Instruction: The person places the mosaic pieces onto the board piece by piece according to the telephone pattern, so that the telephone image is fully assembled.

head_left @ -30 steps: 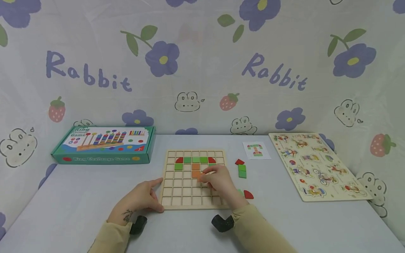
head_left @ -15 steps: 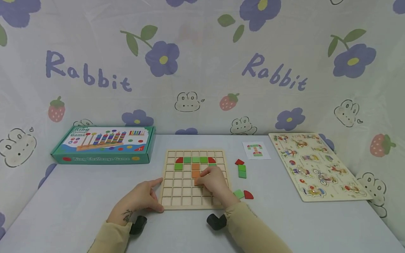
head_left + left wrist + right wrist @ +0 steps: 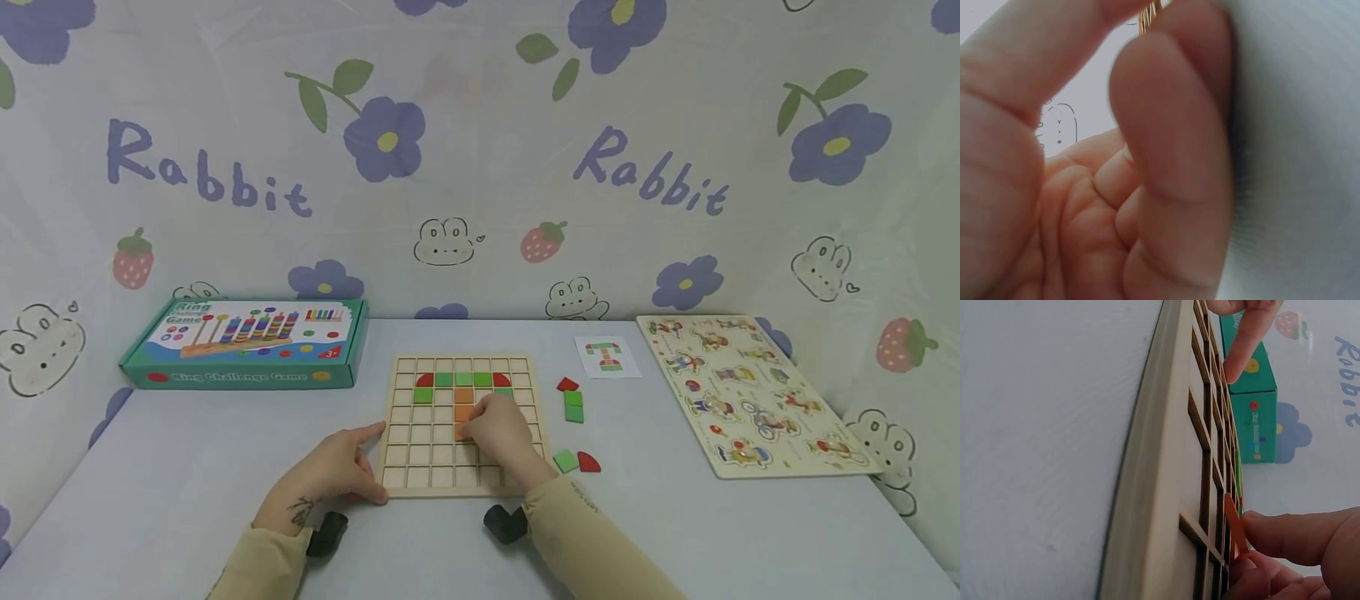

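The wooden grid board (image 3: 420, 477) carries a row of green squares (image 3: 462, 379) with a red quarter-round at either end, a green square below each end, and two orange squares (image 3: 464, 404) down the middle. My right hand (image 3: 506, 437) pinches another orange square (image 3: 460, 431) just below them; in the right wrist view this piece (image 3: 1235, 525) stands tilted over a cell, between thumb and fingers. On the board's left side, the index finger and thumb of my left hand (image 3: 333, 471) rest spread apart against the frame. The left wrist view shows its other fingers (image 3: 1166, 125) bent.
Right of the board lie a red piece (image 3: 567, 384), two green squares (image 3: 573, 407), another green square (image 3: 566, 460) and a red quarter-round (image 3: 589, 462). A pattern card (image 3: 607, 358) is behind them. A green game box (image 3: 247, 346) stands back left, a picture puzzle board (image 3: 750, 400) right.
My right hand has moved left and slightly down with the orange square, which now lies lined up under the other two. The green square by the red quarter-round has come into view. My left hand stays put.
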The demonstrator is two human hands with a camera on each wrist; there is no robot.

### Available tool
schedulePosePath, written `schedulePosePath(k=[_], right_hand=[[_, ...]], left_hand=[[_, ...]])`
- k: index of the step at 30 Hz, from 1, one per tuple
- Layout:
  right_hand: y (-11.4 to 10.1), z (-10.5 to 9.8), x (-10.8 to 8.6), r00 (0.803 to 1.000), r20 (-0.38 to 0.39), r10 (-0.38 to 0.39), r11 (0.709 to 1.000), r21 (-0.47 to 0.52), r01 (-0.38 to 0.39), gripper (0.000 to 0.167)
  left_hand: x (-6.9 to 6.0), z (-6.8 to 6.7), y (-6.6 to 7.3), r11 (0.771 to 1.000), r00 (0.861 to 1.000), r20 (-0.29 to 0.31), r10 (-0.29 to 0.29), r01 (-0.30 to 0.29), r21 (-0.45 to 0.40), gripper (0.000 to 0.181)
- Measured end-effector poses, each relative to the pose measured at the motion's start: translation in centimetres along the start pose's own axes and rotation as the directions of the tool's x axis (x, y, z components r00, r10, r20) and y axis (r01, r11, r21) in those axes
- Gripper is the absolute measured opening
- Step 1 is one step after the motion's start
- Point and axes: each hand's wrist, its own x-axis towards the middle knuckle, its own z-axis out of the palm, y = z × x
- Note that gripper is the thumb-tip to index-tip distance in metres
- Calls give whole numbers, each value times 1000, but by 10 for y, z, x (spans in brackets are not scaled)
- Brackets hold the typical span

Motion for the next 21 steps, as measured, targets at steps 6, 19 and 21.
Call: schedulePosePath(k=[6, 19, 21], right_hand=[[-1, 0, -2, 999, -13, -37, 998, -44, 36, 16], [0, 0, -2, 998, -6, -65, 995, -77, 64, 18], [1, -1, -2, 998, 2, -64, 995, -73, 64, 18]], left_hand=[[-2, -1, 2, 1000, 1000, 0, 11, -11, 16, 100], [-4, -1, 4, 1000, 1000, -6, -1, 2, 22, 100], [-4, -1, 4, 1000, 1000, -6, -3, 3, 20, 100]])
